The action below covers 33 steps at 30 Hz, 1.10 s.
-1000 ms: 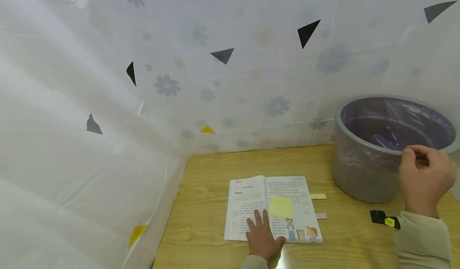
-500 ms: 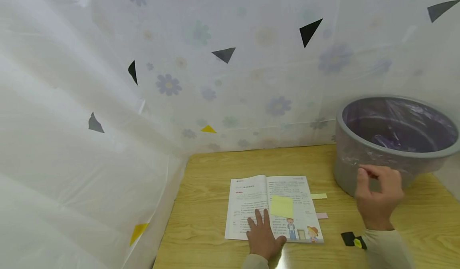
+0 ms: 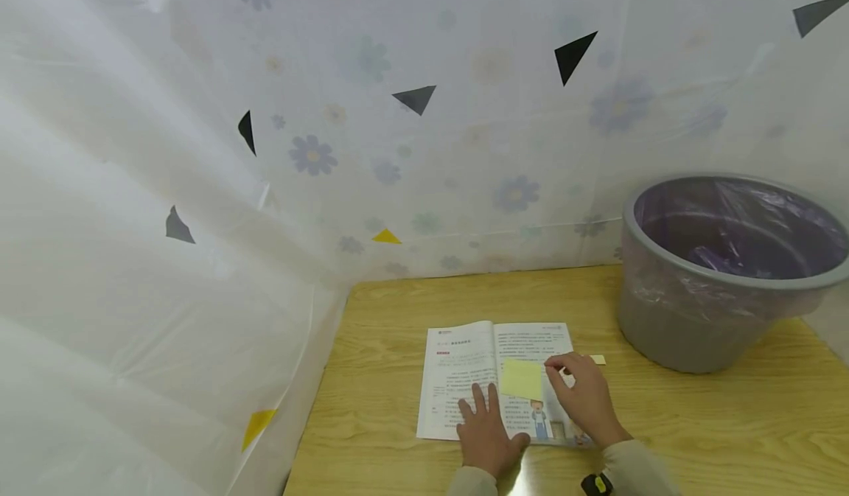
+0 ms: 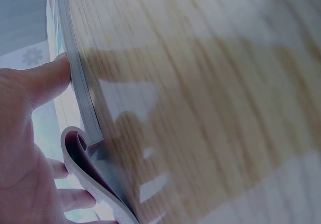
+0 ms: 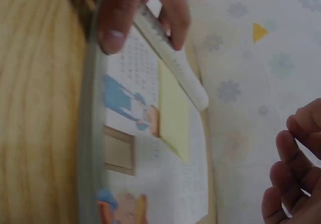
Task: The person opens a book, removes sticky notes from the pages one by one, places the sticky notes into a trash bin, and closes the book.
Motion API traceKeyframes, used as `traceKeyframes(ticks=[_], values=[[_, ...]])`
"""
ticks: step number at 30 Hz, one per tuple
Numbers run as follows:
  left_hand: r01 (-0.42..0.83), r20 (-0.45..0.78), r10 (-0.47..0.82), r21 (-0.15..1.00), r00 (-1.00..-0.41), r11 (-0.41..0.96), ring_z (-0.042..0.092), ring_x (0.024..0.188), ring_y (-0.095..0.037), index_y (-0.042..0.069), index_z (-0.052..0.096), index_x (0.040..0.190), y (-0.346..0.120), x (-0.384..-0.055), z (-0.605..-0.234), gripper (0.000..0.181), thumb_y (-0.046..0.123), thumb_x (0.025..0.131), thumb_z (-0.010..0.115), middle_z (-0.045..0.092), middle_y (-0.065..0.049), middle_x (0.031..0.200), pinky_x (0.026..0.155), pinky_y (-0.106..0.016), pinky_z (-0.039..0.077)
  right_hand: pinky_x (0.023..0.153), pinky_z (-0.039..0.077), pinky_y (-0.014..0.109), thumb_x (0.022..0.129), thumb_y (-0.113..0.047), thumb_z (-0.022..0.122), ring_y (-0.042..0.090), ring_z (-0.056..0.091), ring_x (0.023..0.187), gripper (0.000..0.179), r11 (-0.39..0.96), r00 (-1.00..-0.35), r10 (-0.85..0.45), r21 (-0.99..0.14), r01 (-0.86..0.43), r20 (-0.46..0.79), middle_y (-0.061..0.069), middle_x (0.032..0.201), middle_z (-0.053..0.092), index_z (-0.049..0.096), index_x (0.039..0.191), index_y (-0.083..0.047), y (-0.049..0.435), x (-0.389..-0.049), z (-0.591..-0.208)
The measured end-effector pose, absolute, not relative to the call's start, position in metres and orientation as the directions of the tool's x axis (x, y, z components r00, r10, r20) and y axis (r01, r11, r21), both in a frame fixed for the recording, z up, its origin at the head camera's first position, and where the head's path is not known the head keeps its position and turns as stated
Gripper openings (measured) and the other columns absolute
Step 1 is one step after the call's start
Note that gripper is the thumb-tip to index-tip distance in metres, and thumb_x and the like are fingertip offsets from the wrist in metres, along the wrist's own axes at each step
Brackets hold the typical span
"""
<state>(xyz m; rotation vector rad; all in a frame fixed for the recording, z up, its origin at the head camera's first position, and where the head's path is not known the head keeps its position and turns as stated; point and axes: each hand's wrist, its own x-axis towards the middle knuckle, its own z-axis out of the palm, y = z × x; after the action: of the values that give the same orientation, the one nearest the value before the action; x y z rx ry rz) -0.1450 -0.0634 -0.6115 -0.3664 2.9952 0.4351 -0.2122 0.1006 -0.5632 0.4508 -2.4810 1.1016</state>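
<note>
An open book [image 3: 458, 345] with printed text and cartoon figures lies on the wooden table. On its right page is a square yellow sticky note [image 3: 522, 379]. My left hand [image 3: 486, 433] rests spread over the lower middle of the book; its thumb reaches the lower book edge [image 4: 80, 78] in the left wrist view. Just right of the note, my right hand [image 3: 584, 396] hovers over the right page, thumb and index finger close to the note's edge. In the right wrist view its fingers [image 5: 291, 179] are loosely bent, with nothing seen between them.
A grey bin [image 3: 696, 326] with a purple liner stands on the table at the right. A pale yellow tab [image 3: 598, 360] sticks out of the book's right side. A flower-patterned sheet [image 3: 517, 135] hangs behind the table, and white sheeting [image 3: 133, 334] covers the left.
My right hand has come leftward and down from the bin's rim to the sticky note, now covering the pink tab. The left hand has stayed on the book.
</note>
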Motion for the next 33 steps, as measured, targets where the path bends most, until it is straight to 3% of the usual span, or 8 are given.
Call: traceKeyframes(ticks=[4,10,19,25,33], values=[[-0.243,-0.113,-0.221,0.259,-0.969,0.935,0.042,0.138,-0.049,0.019,0.035,0.154,-0.063,-0.144,-0.612,0.103,0.069,0.072,0.073,0.035,-0.015,0.160,0.093,-0.062,0.051,0.079,0.050,0.039,0.090,-0.012,0.068,0.021,0.061,0.092,0.011,0.689,-0.943,-0.219,-0.645,-0.331,0.249,0.002,0.096,0.070,0.073,0.099,-0.011,0.093,-0.213,-0.584],[-0.246,-0.120,-0.222,0.253,-0.968,0.936,0.041,0.139,-0.048,0.019,0.035,0.154,-0.063,-0.142,-0.615,0.103,0.070,0.072,0.072,0.035,-0.015,0.160,0.094,-0.062,0.051,0.094,0.049,0.054,0.088,-0.019,0.065,0.034,0.060,0.110,0.023,0.760,-0.970,-0.242,-0.615,-0.211,0.034,0.015,0.117,0.065,0.070,0.107,-0.008,0.084,-0.215,-0.604],[-0.247,-0.122,-0.224,0.228,-0.967,0.942,0.042,0.138,-0.047,0.020,0.036,0.153,-0.061,-0.142,-0.614,0.103,0.072,0.071,0.071,0.036,-0.014,0.159,0.093,-0.061,0.052,0.102,0.045,0.059,0.085,-0.019,0.068,0.042,0.053,0.122,0.047,0.802,-0.973,-0.225,-0.558,-0.214,0.051,0.024,0.133,0.054,0.060,0.126,0.002,0.079,-0.222,-0.621],[-0.240,-0.102,-0.223,0.222,-0.970,0.945,0.043,0.138,-0.047,0.020,0.035,0.154,-0.062,-0.142,-0.615,0.103,0.072,0.072,0.070,0.036,-0.014,0.160,0.092,-0.060,0.052,0.092,0.048,0.059,0.082,-0.019,0.074,0.042,0.054,0.116,0.054,0.839,-0.951,-0.300,-0.451,-0.303,0.080,0.023,0.132,0.055,0.059,0.130,0.001,0.075,-0.232,-0.622],[-0.240,-0.103,-0.223,0.208,-0.969,0.948,0.043,0.138,-0.047,0.021,0.034,0.154,-0.063,-0.143,-0.613,0.104,0.073,0.072,0.070,0.035,-0.013,0.160,0.092,-0.059,0.052,0.084,0.050,0.060,0.080,-0.024,0.073,0.041,0.054,0.111,0.063,0.871,-0.932,-0.363,-0.357,-0.336,-0.007,0.022,0.129,0.054,0.055,0.135,0.002,0.073,-0.245,-0.613]])
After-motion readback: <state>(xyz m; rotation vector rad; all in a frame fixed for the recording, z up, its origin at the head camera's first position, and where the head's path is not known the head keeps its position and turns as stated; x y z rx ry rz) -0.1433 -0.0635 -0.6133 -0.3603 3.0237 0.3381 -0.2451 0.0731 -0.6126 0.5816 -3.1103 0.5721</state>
